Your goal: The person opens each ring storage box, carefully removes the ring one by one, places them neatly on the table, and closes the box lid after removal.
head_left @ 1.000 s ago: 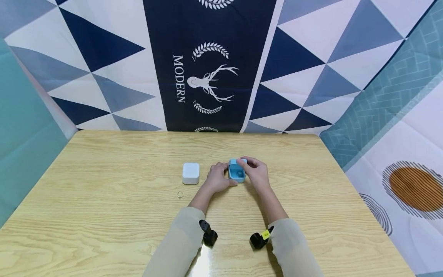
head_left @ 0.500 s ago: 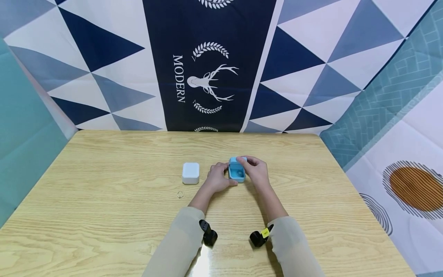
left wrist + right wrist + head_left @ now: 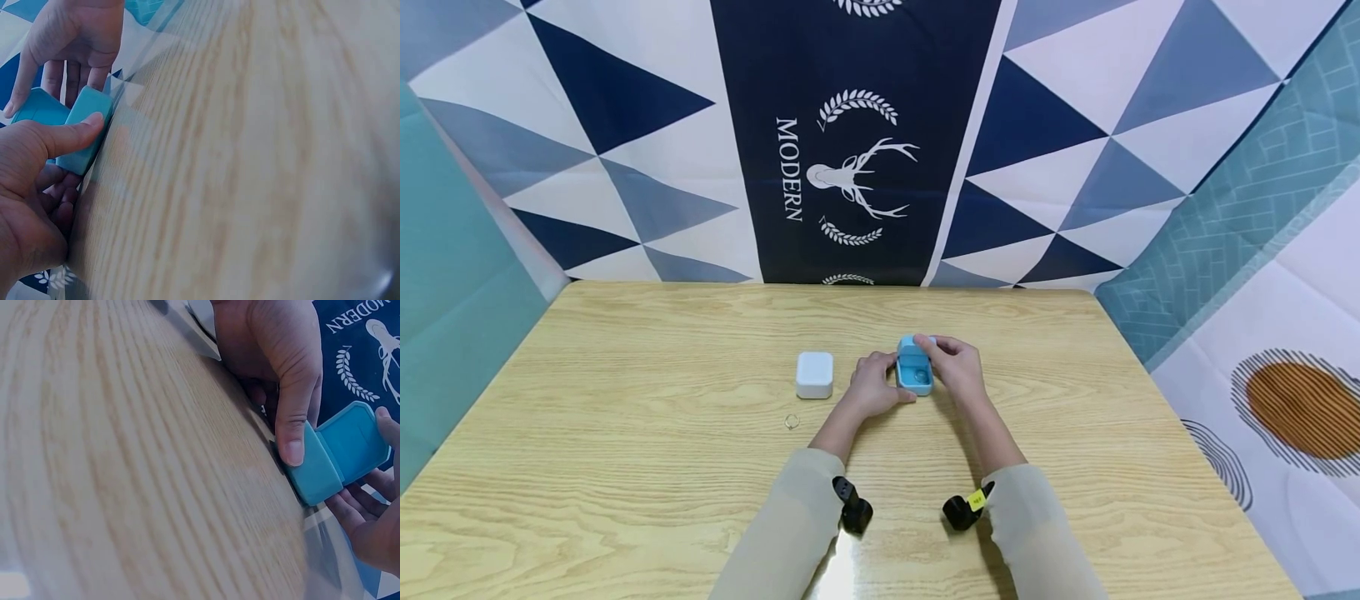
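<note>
A small light-blue hinged box (image 3: 914, 390) stands on the wooden table with its lid (image 3: 356, 440) raised. Inside it a small ring (image 3: 921, 377) shows in the head view. My left hand (image 3: 872, 388) grips the base from the left, thumb (image 3: 78, 136) pressed on the front wall and fingers behind. From the right, my right hand (image 3: 958, 368) pinches the lid, thumb at its edge; some of its fingers also lie beside the base in the right wrist view. Left of my left hand lie a white rounded box (image 3: 814, 375), closed, and a thin ring (image 3: 792, 422) in front of it.
The wooden table (image 3: 647, 433) reaches back to a patterned cloth (image 3: 850, 183) hanging behind it. Another cloth (image 3: 1285, 400) hangs beyond the right edge. Black cameras (image 3: 855, 513) are worn at both wrists.
My right hand has tilted the blue box's lid slightly further up and back, and the inside shows more. My left hand keeps its hold on the base; the white box and the ring outside stay put.
</note>
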A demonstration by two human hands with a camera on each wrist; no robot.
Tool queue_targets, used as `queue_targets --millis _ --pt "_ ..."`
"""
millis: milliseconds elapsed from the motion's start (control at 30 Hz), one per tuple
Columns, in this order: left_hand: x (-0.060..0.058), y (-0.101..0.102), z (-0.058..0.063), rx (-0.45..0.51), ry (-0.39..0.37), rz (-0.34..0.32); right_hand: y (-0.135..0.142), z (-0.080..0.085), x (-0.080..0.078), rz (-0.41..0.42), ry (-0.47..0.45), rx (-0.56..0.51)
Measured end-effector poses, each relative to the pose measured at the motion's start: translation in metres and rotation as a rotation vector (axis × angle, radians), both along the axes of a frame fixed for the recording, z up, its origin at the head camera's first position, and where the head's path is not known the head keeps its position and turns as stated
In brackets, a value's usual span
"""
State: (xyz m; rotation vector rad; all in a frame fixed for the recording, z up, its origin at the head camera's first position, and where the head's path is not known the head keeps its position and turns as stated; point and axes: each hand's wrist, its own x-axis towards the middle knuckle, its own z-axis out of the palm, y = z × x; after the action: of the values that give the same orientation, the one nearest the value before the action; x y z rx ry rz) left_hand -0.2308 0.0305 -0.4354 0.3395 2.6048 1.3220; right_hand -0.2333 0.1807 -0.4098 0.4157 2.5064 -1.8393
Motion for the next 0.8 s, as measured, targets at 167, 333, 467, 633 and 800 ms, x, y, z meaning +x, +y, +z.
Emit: queue_targets --millis 167,333,467,633,800 --pt "0.0003 -0.0001 0.0006 -0.007 0.004 -0.005 0.0003 0.0007 -0.0013 0.002 -0.010 0.011" --pt "0.0009 -0.0007 0.0016 -0.005 0.001 -0.004 0.0003 0.0005 -0.0038 -0.004 -0.029 -0.009" --pt "0.0011 -0.0008 0.0014 -0.005 0.005 -0.003 -0.0003 0.0005 -0.0057 -0.017 -0.048 -0.039" --pt "0.0011 -0.0003 0.0012 -0.012 0.007 -0.004 -0.0014 0.0022 -0.0057 -0.033 -0.057 -0.046" --pt "0.0003 -0.0005 0.0006 -0.018 -0.001 -0.006 -0.0025 0.0036 -0.0046 -0.027 -0.059 -0.041"
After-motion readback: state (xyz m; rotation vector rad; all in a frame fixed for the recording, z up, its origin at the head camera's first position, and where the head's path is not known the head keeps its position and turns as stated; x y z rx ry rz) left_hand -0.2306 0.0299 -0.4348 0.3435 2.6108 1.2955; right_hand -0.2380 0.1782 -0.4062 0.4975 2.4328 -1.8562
